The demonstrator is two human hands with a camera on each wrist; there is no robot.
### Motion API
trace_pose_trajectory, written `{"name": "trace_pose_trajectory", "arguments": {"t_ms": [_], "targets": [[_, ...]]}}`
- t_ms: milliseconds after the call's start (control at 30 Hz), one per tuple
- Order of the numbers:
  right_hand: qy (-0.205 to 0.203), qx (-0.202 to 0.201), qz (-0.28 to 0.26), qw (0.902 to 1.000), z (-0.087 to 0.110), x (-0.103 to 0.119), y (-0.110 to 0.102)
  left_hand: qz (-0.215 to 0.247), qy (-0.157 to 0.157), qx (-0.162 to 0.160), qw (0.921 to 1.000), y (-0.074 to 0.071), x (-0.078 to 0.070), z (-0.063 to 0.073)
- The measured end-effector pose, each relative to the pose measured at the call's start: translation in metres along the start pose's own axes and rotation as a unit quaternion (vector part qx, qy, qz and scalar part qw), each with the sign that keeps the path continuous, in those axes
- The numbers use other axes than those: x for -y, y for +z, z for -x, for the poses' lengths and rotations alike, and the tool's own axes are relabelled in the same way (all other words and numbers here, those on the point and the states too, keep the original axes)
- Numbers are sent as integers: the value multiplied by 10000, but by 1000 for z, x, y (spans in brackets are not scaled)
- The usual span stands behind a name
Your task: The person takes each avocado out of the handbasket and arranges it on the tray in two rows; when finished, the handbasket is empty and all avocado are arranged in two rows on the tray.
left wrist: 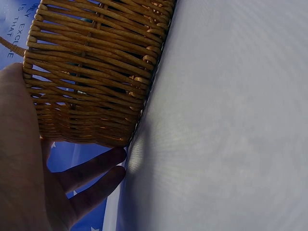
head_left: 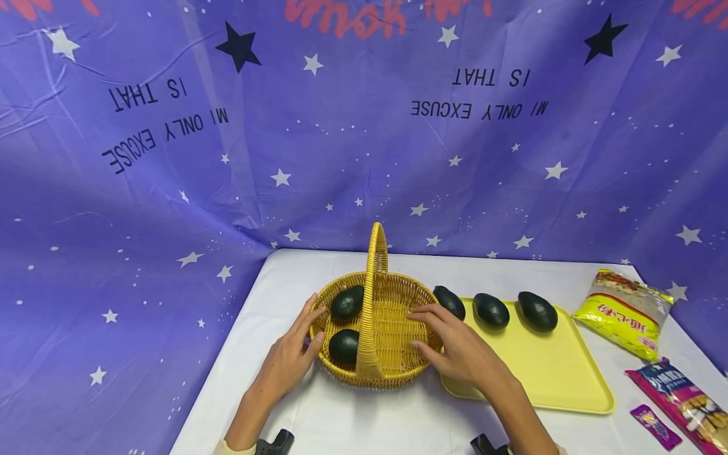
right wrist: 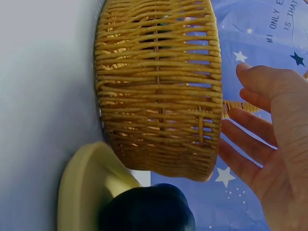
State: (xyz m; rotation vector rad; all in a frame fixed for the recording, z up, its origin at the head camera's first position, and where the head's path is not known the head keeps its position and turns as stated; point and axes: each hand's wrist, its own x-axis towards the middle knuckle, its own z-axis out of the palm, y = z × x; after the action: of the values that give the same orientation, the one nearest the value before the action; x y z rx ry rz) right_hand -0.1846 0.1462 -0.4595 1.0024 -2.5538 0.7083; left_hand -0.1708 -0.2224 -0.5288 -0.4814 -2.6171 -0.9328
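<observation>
A yellow wicker basket (head_left: 398, 373) with a tall arched handle stands on the white table. Two dark avocados (head_left: 347, 303) lie in its left half. At its left rim, my left hand (head_left: 289, 360) touches the basket, and in the left wrist view two fingers (left wrist: 98, 185) stretch out straight near the base. Over the right rim hovers my right hand (head_left: 463, 347), fingers spread and holding nothing. On its far side, three more avocados (head_left: 491, 311) line the back of a yellow tray (head_left: 557, 373).
On the right of the table lie a yellow and clear food bag (head_left: 625, 313), a pink snack packet (head_left: 682, 404) and a small purple packet (head_left: 655, 427). A purple star-printed cloth (head_left: 364, 139) hangs behind. The tray's left end sits close beside the basket.
</observation>
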Motion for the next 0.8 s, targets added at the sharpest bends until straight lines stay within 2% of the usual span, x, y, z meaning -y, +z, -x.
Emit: {"name": "trace_pose_trajectory", "arguments": {"t_ms": [800], "targets": [[-89, 147, -347, 9992, -16, 11, 13, 9, -38, 26, 10000, -1, -2, 0]]}}
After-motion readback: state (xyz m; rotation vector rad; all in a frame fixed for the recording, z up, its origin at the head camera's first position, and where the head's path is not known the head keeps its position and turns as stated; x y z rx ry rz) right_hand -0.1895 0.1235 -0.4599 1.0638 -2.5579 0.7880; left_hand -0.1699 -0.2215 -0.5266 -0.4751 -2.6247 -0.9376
